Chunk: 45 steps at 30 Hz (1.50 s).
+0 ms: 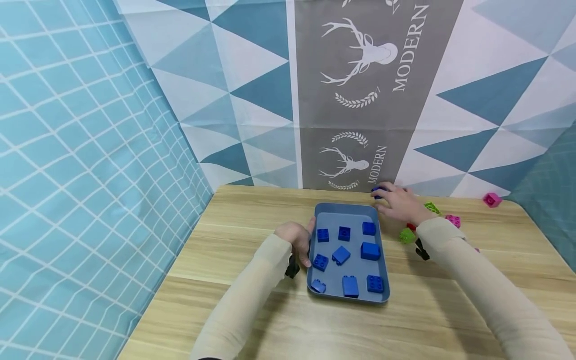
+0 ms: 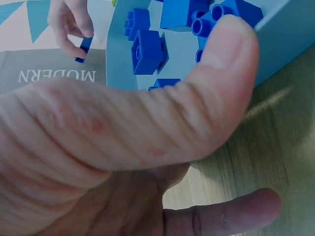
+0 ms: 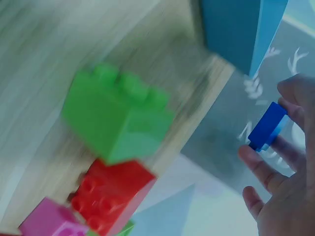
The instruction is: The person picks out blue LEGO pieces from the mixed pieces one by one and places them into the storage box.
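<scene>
My right hand [image 1: 398,202] pinches a blue toy brick [image 3: 268,127] between thumb and fingertips, off the tray's far right corner. In the left wrist view that hand and brick show small at the upper left. Against the left side of the blue-grey tray [image 1: 346,209] rests my left hand [image 1: 294,237], its thumb [image 2: 231,44] and a finger stretched apart. Several blue bricks lie spread inside the tray, among them a larger one [image 1: 371,251] near the right wall and a tilted one [image 1: 341,255] mid-tray.
Right of the tray lie a green brick [image 3: 118,115], a red brick [image 3: 113,194] and a pink brick [image 3: 51,219]. Another pink brick [image 1: 492,200] sits near the table's far right corner. A patterned cloth [image 1: 252,100] hangs behind the wooden table [image 1: 243,215].
</scene>
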Available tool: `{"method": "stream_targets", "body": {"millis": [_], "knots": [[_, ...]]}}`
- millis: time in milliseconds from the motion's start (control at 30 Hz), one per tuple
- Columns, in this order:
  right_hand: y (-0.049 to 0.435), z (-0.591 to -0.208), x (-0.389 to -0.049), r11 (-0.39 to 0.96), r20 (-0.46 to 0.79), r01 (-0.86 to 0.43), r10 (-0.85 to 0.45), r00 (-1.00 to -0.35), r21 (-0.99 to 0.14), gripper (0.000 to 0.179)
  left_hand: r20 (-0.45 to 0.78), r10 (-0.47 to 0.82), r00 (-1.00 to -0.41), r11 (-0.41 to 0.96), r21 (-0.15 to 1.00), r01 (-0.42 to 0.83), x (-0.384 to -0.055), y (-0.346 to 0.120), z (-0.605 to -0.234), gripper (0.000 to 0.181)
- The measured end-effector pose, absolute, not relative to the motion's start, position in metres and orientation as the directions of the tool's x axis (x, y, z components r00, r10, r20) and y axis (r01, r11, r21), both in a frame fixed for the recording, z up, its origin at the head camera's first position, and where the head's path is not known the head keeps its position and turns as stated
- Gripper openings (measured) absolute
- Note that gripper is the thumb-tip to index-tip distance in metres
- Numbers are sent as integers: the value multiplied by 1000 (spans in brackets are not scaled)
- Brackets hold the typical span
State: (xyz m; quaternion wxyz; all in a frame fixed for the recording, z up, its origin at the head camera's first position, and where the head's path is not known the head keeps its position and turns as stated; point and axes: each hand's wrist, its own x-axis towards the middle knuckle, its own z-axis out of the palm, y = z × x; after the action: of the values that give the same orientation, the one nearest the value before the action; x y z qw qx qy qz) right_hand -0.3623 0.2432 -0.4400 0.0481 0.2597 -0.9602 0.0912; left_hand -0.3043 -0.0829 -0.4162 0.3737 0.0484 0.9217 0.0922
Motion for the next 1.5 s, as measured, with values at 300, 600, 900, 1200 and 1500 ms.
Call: {"method": "stream_targets", "body": {"millis": [300,600,900,1200,1500], "knots": [[207,-447,-350,806,132,-576,-561,-817,-138,40,-686,148,-713,983,183,27,-305,-82,-416,141],[178,-451,-339,767,106,-626,-616,-780,-145,44,-678,169,-715,974,227,15,-304,-84,-414,141],[159,-454,-337,768,16,-615,-623,-782,-176,54,-671,167,-722,973,233,9,-304,-85,-417,142],[152,-455,-343,763,3,-635,-639,-769,-123,56,-673,216,-707,969,236,71,-306,-84,-419,145],[150,-466,-345,777,-15,-622,-626,-780,-93,58,-687,178,-705,973,230,21,-305,-87,-418,142]]}}
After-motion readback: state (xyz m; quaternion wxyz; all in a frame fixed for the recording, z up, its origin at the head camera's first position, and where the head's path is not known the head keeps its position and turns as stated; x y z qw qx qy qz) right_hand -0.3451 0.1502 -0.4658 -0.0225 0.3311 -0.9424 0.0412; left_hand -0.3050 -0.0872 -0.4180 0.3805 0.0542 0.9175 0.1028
